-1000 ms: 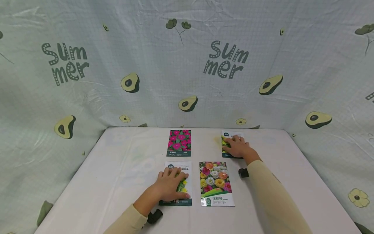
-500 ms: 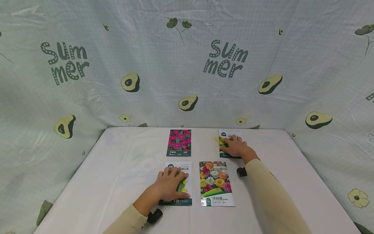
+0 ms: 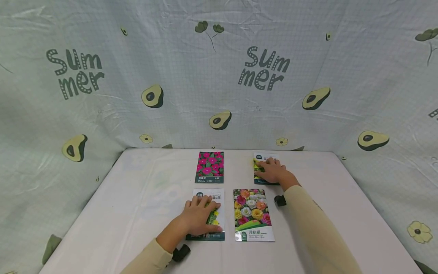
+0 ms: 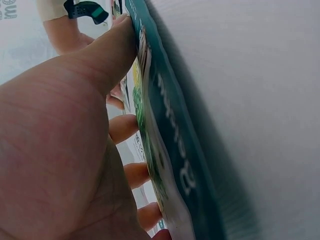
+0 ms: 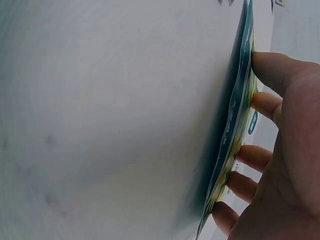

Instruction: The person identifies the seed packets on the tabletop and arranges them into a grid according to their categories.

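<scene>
Four flat seed packets would exceed a plain count, so several seed packets lie on the white table. My left hand rests with spread fingers on a yellow-flower packet at front left; the left wrist view shows its thumb and fingertips on the face, above the dark green band. At back right, my right hand presses its fingertips on another yellow-flower packet. That packet's edge shows in the right wrist view. Both palms partly hide the packets beneath them.
A pink-flower packet lies at back left, behind the left hand. Front right lies a packet with multicoloured blooms. The white table meets a patterned cloth backdrop along its back and sides.
My right hand has slid the back-right packet a little to the left across the table. The left hand and the other packets have stayed in place.
</scene>
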The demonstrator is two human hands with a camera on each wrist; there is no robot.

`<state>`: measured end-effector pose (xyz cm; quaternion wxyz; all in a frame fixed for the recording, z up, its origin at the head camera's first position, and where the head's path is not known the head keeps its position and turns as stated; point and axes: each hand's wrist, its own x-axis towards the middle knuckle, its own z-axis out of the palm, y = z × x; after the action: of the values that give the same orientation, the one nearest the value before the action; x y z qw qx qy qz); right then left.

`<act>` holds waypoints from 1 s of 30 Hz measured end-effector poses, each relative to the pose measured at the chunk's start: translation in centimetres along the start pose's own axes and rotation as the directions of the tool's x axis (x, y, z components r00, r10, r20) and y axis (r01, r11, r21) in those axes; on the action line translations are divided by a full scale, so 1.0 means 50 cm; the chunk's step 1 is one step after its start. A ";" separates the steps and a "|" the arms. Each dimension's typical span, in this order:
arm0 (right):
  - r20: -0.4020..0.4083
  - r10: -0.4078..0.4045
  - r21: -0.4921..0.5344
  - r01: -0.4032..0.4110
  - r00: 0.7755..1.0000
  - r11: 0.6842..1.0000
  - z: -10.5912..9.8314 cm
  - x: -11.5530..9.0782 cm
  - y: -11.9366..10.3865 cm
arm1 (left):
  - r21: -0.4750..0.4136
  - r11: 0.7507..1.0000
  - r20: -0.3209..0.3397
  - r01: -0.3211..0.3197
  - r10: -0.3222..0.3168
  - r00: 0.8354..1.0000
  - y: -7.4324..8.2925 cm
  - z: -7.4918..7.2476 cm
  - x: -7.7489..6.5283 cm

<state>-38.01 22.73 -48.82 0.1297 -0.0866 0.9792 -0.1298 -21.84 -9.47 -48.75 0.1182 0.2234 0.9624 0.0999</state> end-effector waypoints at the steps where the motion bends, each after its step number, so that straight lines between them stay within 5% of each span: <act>1: -0.001 -0.001 -0.001 0.001 1.000 1.000 0.000 0.000 -0.002 | -0.001 1.000 0.000 0.001 -0.001 1.000 0.001 0.000 0.000; 30: 0.003 -0.033 -0.016 0.033 0.999 0.999 0.001 0.018 -0.030 | -0.014 1.000 0.000 0.014 -0.014 1.000 0.015 -0.012 -0.001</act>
<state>-38.64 21.10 -48.66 0.1284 -0.1039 0.9784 -0.1241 -21.64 -8.94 -48.00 0.1203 0.2160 0.9632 0.1058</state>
